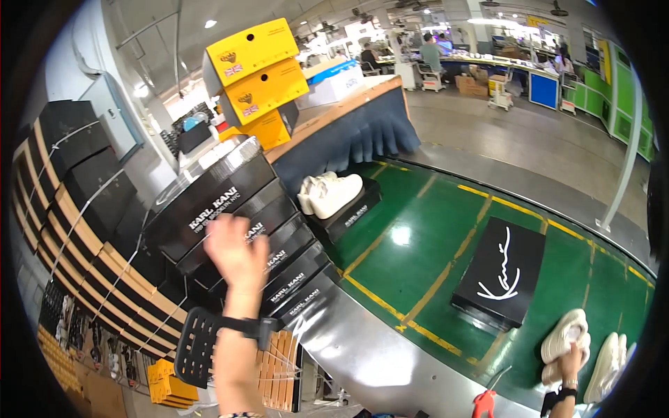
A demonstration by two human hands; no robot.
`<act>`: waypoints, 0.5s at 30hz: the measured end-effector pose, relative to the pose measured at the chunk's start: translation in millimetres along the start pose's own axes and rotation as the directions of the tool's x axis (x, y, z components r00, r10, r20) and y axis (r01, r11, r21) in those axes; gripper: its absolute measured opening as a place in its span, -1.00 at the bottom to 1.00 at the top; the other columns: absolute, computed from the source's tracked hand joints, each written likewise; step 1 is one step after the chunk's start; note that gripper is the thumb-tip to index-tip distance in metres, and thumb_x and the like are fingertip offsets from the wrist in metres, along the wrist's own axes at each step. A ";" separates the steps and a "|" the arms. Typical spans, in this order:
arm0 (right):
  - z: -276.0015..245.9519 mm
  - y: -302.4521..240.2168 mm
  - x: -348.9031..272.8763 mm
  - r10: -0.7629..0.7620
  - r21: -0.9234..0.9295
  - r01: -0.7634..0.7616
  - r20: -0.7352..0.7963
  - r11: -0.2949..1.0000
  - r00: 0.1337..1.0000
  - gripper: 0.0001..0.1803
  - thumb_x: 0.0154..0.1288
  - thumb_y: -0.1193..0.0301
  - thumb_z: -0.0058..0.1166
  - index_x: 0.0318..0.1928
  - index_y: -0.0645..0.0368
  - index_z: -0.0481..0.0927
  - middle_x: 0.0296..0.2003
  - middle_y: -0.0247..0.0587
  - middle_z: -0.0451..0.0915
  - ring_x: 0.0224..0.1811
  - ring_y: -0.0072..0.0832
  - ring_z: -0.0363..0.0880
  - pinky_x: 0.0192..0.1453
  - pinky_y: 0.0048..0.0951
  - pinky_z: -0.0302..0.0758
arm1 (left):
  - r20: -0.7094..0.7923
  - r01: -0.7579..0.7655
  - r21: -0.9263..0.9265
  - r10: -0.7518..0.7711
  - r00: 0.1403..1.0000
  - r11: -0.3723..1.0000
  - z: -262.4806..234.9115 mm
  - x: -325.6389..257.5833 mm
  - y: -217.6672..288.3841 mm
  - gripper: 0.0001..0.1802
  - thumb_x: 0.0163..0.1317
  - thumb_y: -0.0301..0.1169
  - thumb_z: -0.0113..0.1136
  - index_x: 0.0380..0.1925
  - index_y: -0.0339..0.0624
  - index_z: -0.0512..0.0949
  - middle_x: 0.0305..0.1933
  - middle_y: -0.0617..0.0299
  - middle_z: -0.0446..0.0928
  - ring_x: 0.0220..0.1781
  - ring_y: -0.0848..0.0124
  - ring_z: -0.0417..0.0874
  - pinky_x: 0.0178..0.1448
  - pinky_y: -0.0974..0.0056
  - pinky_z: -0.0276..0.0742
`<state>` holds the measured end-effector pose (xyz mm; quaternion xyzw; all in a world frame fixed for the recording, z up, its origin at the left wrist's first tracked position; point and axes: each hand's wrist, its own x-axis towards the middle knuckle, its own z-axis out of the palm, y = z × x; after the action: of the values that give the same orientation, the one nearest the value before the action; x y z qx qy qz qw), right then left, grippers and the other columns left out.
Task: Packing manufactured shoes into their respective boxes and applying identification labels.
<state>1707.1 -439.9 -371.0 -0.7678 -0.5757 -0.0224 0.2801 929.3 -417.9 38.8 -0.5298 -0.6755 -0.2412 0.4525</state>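
My left hand (237,254) is raised, fingers apart and holding nothing, in front of a leaning stack of black shoe boxes (282,258). Whether its fingertips touch a box I cannot tell. At the lower right, my right hand (571,362) grips a pair of cream sneakers (566,334) over the green belt (418,272); its fingers are partly hidden. Beside them, close to the right rim, is another pair of cream sneakers (608,366). A closed black shoe box (505,268) with white script lies on the belt, up and left of my right hand.
Farther up the belt, white sneakers (333,194) rest on a black box (355,212). Yellow shoe boxes (261,80) stand piled at the back. A metal ledge (369,355) edges the belt, with red-handled snips (483,403) near it. Strapped boxes (90,188) fill the left.
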 end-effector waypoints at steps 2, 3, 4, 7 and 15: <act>-45.3 -122.7 31.1 0.188 0.155 -0.220 0.194 0.963 0.963 -0.43 -0.16 0.56 0.06 0.01 0.38 0.40 -0.29 0.00 0.55 -0.21 -0.21 0.50 -0.03 -0.33 0.40 | -0.149 0.061 0.315 -0.014 0.989 0.947 -24.3 5.9 -56.2 -0.46 -0.25 -0.32 0.29 -0.16 -0.15 0.42 0.06 0.02 0.34 0.14 -0.02 0.28 0.02 -0.07 0.23; -52.5 -119.9 39.9 0.224 0.395 -0.330 0.290 0.857 0.930 -0.42 -0.14 0.52 0.09 0.03 0.39 0.39 -0.38 -0.10 0.53 -0.30 -0.31 0.49 -0.11 -0.34 0.43 | -0.084 0.169 0.341 -0.149 0.985 0.925 -34.4 18.1 -60.4 -0.37 -0.26 -0.27 0.32 -0.07 -0.12 0.39 0.11 0.04 0.33 0.19 -0.04 0.24 0.05 -0.11 0.23; -36.1 -91.6 45.6 -0.026 0.463 -0.043 0.142 0.885 0.989 -0.39 -0.13 0.51 0.12 0.04 0.43 0.37 -0.47 -0.18 0.50 -0.38 -0.39 0.48 -0.22 -0.39 0.45 | -0.082 0.240 0.390 -0.226 0.971 0.889 -34.3 21.1 -80.0 -0.31 -0.21 -0.22 0.34 0.02 -0.07 0.35 0.18 0.05 0.28 0.25 -0.03 0.18 0.09 -0.15 0.21; -70.8 -280.3 79.4 0.118 0.448 -0.209 0.221 0.869 0.968 -0.44 -0.10 0.49 0.10 0.03 0.33 0.42 -0.43 -0.13 0.54 -0.35 -0.37 0.52 -0.27 -0.40 0.46 | -0.177 0.378 0.624 -0.347 0.921 0.684 -73.6 20.8 -145.9 -0.23 -0.02 -0.14 0.29 0.21 -0.03 0.23 0.31 0.02 0.14 0.34 0.05 0.11 0.22 -0.11 0.15; -12.6 -391.2 94.5 -0.268 -0.058 0.286 0.211 0.956 0.940 -0.68 0.01 0.46 -0.02 -0.18 -0.19 0.55 -0.33 -0.21 0.52 -0.22 -0.21 0.52 -0.11 -0.16 0.42 | -0.120 0.004 0.217 0.023 0.993 0.976 -50.0 2.1 -225.4 -0.47 0.25 -0.33 0.05 0.19 -0.23 0.22 0.22 -0.10 0.23 0.26 0.02 0.23 0.28 0.09 0.17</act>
<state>1391.6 -292.8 -168.5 -0.6889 -0.7019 -0.0094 0.1808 736.5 -529.8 98.9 -0.4649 -0.6664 -0.1955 0.5491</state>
